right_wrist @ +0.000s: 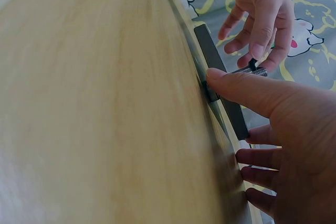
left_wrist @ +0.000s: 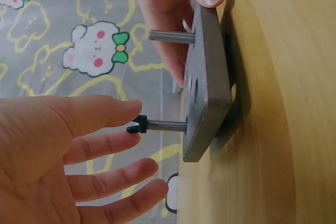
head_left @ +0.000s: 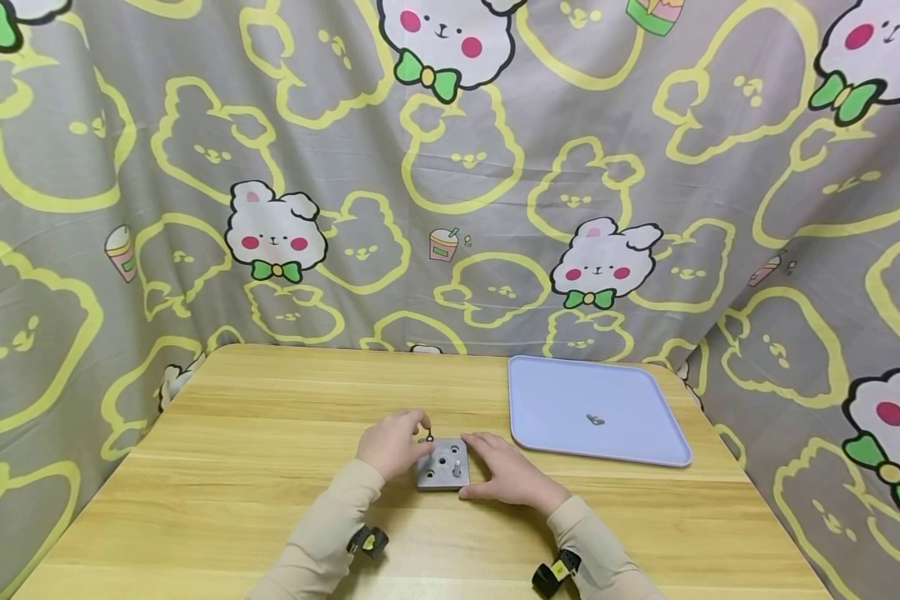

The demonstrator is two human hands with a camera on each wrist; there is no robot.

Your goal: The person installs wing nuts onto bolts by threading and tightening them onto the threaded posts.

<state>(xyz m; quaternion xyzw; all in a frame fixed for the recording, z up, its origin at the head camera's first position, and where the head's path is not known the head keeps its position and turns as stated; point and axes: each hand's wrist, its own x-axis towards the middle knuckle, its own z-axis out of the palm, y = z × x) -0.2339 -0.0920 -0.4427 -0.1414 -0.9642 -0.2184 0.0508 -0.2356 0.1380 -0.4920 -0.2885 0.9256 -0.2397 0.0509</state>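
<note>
A square grey metal plate point(head_left: 444, 475) with several holes lies on the table, its edge in profile in the left wrist view. Two threaded bolts stand up from it: one bare bolt point(left_wrist: 170, 37), and one bolt point(left_wrist: 167, 125) topped by a small black piece point(left_wrist: 137, 125). My left hand point(head_left: 393, 444) pinches that black piece between thumb and index finger, its other fingers spread apart. With thumb and fingertips at the plate's edges, my right hand point(head_left: 508, 472) grips the plate from the right side.
At the back right of the wooden table point(head_left: 270, 433) lies a light blue tray point(head_left: 600, 379) with small metal parts point(head_left: 595, 419) on it. A patterned curtain point(head_left: 495, 175) hangs behind and along the sides.
</note>
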